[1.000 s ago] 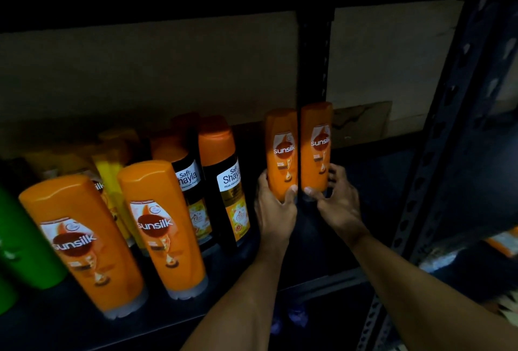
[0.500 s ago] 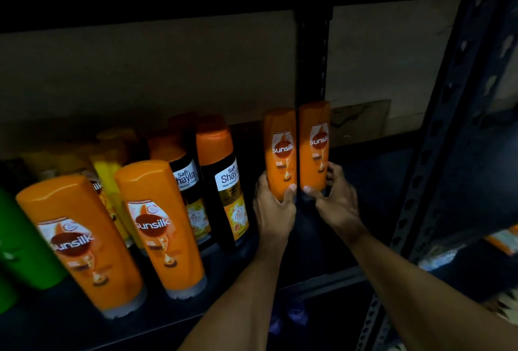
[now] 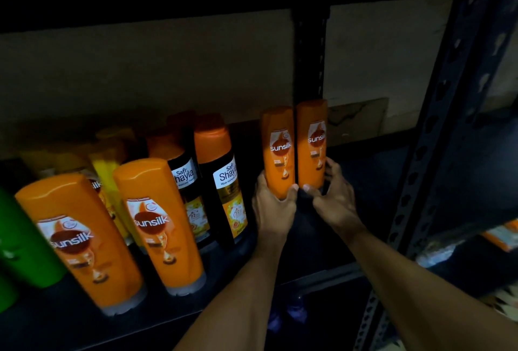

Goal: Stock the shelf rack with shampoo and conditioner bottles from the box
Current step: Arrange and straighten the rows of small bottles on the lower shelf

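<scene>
Orange plastic, glossy and smooth: two bottles upright, side by side and touching, deep on the shelf (image 3: 372, 188), just right of the black-and-orange bottles (image 3: 224, 182). The left hand (image 3: 273, 207) curls round the left bottle (image 3: 279, 151) low down, thumb across its front. The right hand (image 3: 333, 196) clamps the right bottle (image 3: 312, 140) near its base. Stiff, probably weighty and slick, so low whole-hand grips look sound.

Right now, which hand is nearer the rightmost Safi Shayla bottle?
Left. The left hand grips an orange Sunsilk bottle just to the right of the rightmost Safi Shayla bottle. The right hand grips the second Sunsilk bottle, one bottle farther right.
</scene>
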Available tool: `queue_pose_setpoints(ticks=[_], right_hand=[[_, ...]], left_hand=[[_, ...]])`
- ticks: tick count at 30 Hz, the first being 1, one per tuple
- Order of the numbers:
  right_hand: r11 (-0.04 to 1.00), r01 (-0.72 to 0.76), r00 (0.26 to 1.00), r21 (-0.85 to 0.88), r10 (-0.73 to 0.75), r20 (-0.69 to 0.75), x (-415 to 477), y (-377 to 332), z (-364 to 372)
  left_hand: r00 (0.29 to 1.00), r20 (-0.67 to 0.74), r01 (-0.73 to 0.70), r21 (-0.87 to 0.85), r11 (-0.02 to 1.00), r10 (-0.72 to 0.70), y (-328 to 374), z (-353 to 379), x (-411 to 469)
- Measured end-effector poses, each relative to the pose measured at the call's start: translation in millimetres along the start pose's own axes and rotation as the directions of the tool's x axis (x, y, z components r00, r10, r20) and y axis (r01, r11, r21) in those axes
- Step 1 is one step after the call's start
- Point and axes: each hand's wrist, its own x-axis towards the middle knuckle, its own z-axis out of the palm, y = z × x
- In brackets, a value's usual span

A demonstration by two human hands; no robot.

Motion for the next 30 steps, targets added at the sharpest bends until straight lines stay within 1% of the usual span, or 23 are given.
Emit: queue_pose_setpoints(ticks=[3, 6, 9, 12, 15, 17, 19, 21, 23, 26, 28, 30], right_hand=[[1.0, -0.002, 1.0, -0.01, 0.002, -0.003, -11, 1, -3], [0.996, 0.0, 1.0, -0.084, -0.001, -0.012, -27, 0, -7], [0.989, -0.022, 0.999, -0.145, 0.015, -0.049, -52, -3, -9], [0.993, -0.015, 0.997, -0.113, 0.006, -0.081, -84, -12, -14], [0.998, 0.016, 0.995, -0.059, -0.021, -0.099, -126, -29, -16], [0.996, 0.088, 0.99, -0.027, -0.091, -0.112, -148, -38, -11], [0.987, 0.16, 0.982, 0.016, -0.158, -0.101, -174, -50, 2], [0.974, 0.218, 0.975, 0.061, -0.215, -0.059, -199, -63, 23], [0.958, 0.273, 0.962, 0.09, -0.273, -0.01, -217, -76, 46], [0.945, 0.317, 0.946, 0.087, -0.321, 0.048, -234, -93, 82], [0.948, 0.314, 0.948, 0.058, -0.316, 0.036, -240, -102, 102], [0.958, 0.283, 0.958, 0.033, -0.284, 0.025, -242, -111, 122]], left_hand=[[0.998, 0.038, 0.037, 0.072, 0.997, -0.04, 1, -1, -6], [0.997, 0.029, 0.069, 0.189, 0.98, -0.076, 6, -8, -24], [0.994, 0.085, 0.047, 0.213, 0.976, -0.066, 12, -23, -54], [0.981, 0.195, -0.053, 0.153, 0.987, 0.023, 17, -46, -83], [0.941, 0.287, -0.225, 0.129, 0.966, 0.181, 29, -90, -116], [0.906, 0.298, -0.35, 0.123, 0.929, 0.302, 38, -118, -131], [0.878, 0.275, -0.438, 0.134, 0.889, 0.391, 47, -156, -144], [0.857, 0.227, -0.502, 0.174, 0.847, 0.462, 51, -197, -154], [0.852, 0.148, -0.524, 0.238, 0.818, 0.502, 50, -233, -158], [0.873, -0.036, -0.448, 0.335, 0.829, 0.487, 37, -277, -153], [0.905, -0.143, -0.336, 0.341, 0.878, 0.402, 24, -297, -146], [0.945, -0.178, -0.215, 0.295, 0.931, 0.275, 7, -313, -138]])
